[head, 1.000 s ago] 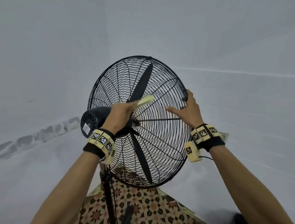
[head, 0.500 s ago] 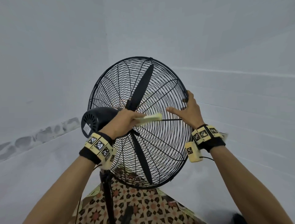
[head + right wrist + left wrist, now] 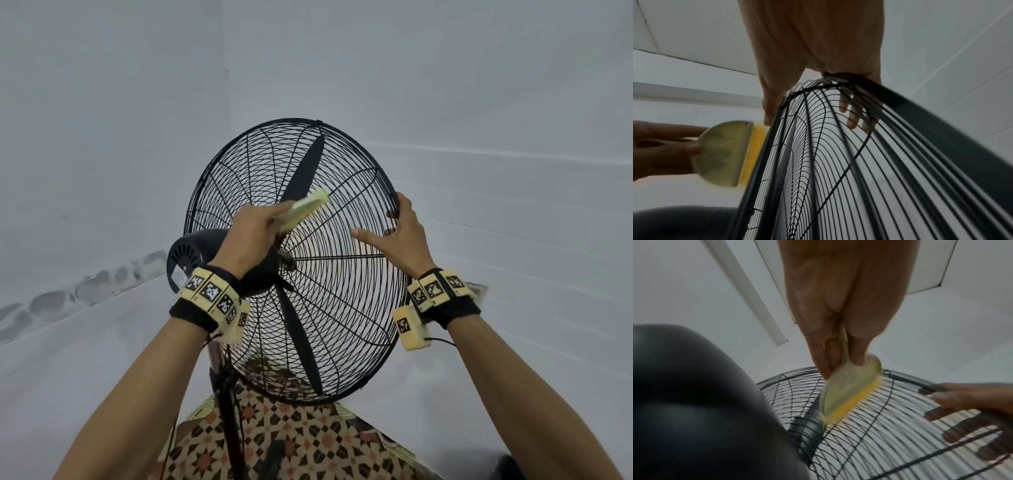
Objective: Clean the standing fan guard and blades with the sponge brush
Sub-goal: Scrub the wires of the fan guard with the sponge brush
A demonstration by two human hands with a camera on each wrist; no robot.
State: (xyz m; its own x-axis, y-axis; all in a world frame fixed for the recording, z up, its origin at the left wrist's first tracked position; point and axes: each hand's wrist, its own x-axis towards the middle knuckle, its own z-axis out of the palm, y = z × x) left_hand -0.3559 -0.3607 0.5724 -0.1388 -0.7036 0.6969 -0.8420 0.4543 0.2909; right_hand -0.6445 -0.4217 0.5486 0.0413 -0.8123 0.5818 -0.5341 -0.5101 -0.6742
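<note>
L hand (image 3: 253, 236) pinches sponge brush (image 3: 305, 209), yellow edge on fan guard (image 3: 342, 308); R hand (image 3: 404, 236) curled round guard rim.

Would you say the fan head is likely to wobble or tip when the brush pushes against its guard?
Probably it sways: the guard sits atop a thin pole. The right hand gripping its rim suggests bracing. The wires look stiff against the sponge brush.
</note>
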